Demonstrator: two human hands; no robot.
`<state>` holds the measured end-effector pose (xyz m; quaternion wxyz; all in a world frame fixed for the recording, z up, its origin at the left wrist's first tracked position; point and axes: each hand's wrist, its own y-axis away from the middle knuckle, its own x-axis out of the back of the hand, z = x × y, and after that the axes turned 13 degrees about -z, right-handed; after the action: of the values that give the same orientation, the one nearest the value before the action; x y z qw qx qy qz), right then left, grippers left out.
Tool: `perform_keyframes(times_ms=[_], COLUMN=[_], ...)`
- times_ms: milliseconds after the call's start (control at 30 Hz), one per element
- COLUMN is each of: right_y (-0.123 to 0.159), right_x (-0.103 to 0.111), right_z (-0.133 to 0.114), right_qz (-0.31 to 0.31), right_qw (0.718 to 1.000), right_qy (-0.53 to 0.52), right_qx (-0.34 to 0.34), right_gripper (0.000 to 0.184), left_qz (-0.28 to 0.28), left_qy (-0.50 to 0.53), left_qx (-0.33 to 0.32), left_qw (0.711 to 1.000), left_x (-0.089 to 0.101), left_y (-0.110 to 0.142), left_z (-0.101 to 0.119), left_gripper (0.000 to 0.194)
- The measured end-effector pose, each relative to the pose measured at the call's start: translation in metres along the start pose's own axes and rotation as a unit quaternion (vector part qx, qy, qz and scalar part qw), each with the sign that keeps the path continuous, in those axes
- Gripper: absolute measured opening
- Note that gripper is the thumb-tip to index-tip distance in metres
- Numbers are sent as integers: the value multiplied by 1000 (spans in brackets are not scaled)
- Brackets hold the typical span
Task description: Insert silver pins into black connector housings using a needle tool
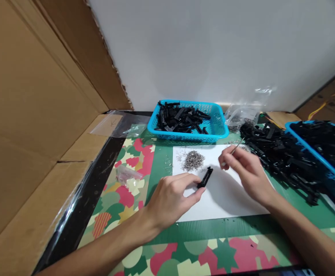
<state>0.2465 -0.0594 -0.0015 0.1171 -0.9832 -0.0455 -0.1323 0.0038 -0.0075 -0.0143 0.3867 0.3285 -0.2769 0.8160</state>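
My left hand [174, 197] pinches a small black plastic part [206, 178] between thumb and fingers, tilted over a white sheet of paper [227, 209]. To the right, my right hand [246, 168] is closed on a thin pointed metal tool [237, 146], its tip up and away from me; whether it is tweezers or a pick I cannot make out. Just beyond the black part lies a pile of tiny metal springs or clips [194, 160] on the paper, with a few loose ones around it. The two hands are apart.
A blue basket [188, 135] of black parts stands at the back. On the right are a heap of black parts [279, 157] and another blue basket [319, 149]. Plastic bags [128, 174] lie at left. Cardboard [41, 96] walls the left side.
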Motion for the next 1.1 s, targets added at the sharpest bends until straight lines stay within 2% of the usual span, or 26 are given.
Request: perform_keyframes(times_ms=[67,133,200,300,367,467,667,867,1000,1100], right_y=[-3,-3,-1,3,3,0,-3,-2,0,2], right_x=[26,53,74,85,83,76,71,65,53,37], right_z=[5,8,10,12,14,17,22,19,9,0], right_qz=[55,34,-9,-83,-99,-81,-87,-86,-74,-61], right_qw=[996,994,991,971,949,923,918,935,974,988], right_qy=[-73,-72,2,146,235,316,321,286,148,46], right_qx=[-7,-68,-130,-172,-185,-205,-217,-191,-157,-134], right_gripper=[26,25,26,28,26,22,22,18,24,28], left_qz=[0,-3,-8,-25,-50,-87,-106,-88,-78,-73], left_qy=[-2,-3,10,55,97,160,267,344,373,400], left_qx=[4,8,24,47,55,75,123,168,174,196], left_qw=[1000,1000,1000,997,992,981,950,920,908,893], left_x=[1,2,2,2,3,4,2,0,2,4], left_y=[0,0,2,3,3,2,0,1,-2,-4], left_z=[0,0,0,0,0,-1,-4,-3,0,2], left_gripper=[5,7,8,8,10,14,22,30,33,39])
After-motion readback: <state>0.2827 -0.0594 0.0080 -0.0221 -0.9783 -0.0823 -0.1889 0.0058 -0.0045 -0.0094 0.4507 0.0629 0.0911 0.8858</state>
